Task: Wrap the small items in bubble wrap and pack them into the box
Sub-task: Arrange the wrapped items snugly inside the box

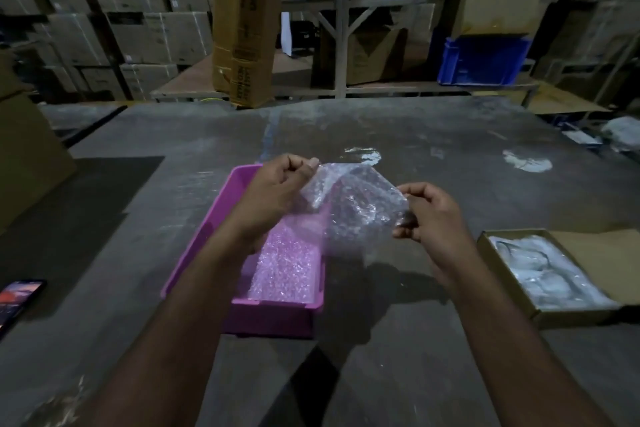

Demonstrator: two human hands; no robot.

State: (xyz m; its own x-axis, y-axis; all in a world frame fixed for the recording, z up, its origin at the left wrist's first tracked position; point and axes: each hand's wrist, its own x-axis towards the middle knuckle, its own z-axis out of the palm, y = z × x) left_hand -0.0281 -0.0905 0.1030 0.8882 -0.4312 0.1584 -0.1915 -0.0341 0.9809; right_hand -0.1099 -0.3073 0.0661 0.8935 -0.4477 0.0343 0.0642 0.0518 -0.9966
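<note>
One bubble wrap sheet [353,204], two hands

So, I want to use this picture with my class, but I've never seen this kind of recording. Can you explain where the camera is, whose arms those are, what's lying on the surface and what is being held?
There is one picture, taken by a camera worn on a person's head, looking forward and down. The two bare arms belong to that person; no machine is involved. The left hand and right hand each pinch an edge of a clear bubble wrap sheet, held up between them. Below it, on the grey surface, sits a pink tray with more bubble wrap in it. To the right lies an open cardboard box holding pale wrapped bundles. A phone lies at the far left. Stacked cartons and shelves fill the background.
</note>
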